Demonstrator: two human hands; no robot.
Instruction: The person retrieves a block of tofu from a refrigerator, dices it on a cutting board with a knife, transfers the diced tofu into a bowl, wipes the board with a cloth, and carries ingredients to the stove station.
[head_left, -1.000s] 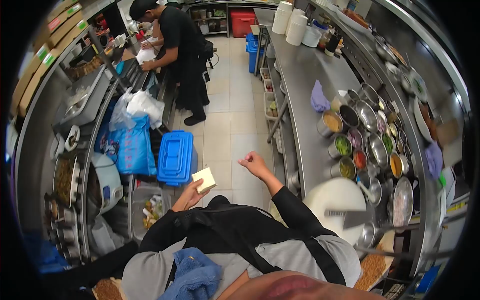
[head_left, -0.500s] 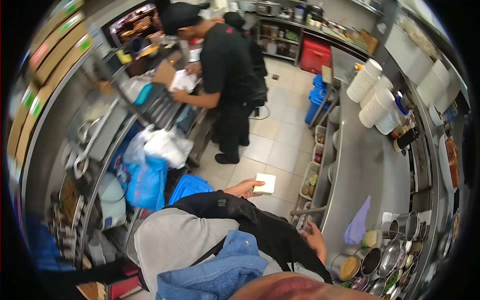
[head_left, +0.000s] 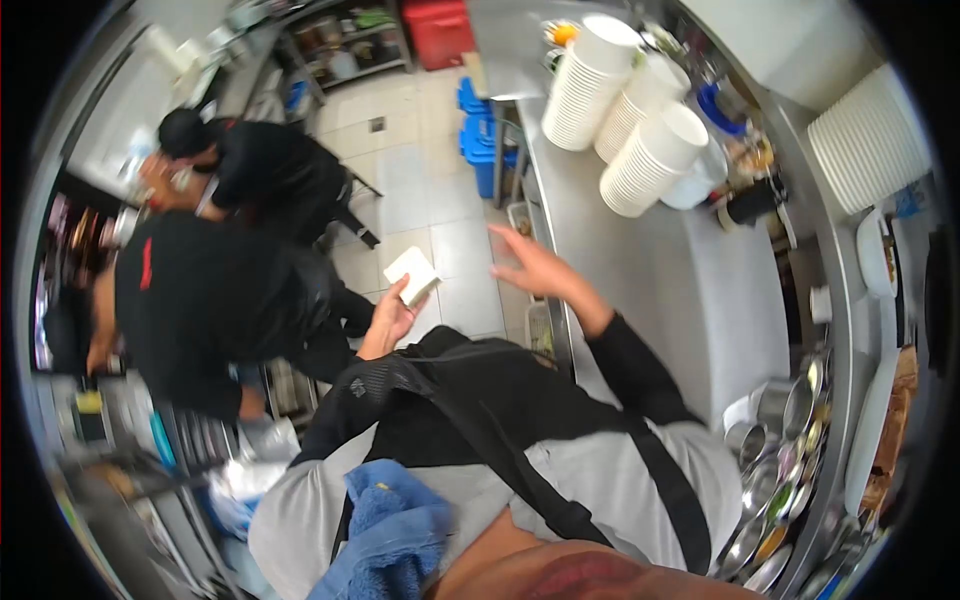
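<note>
My left hand (head_left: 391, 320) is closed on a small white square block (head_left: 411, 272), with the fingers at its lower edge and side. Its broad pale face is turned up; whether it is a box or a stack cannot be made out. Beside the steel counter (head_left: 690, 300), my right hand (head_left: 540, 268) is raised with its fingers spread and nothing in it. A gap separates that hand from the white block. Over the chest of my grey and black clothing hangs a blue towel (head_left: 385, 535).
Stacked white bowls (head_left: 590, 85) stand on the counter. Metal pots (head_left: 780, 410) crowd its near right end. Two people in black, one near (head_left: 210, 310) and one farther off (head_left: 265, 175), occupy the left. Blue bins (head_left: 482, 150) and a red box (head_left: 438, 35) stand ahead.
My view has turned right. My right hand has risen from beside the counter's lower shelf, its fingers now spread. The white block is still in my left hand, now tilted. Another person shows more fully.
</note>
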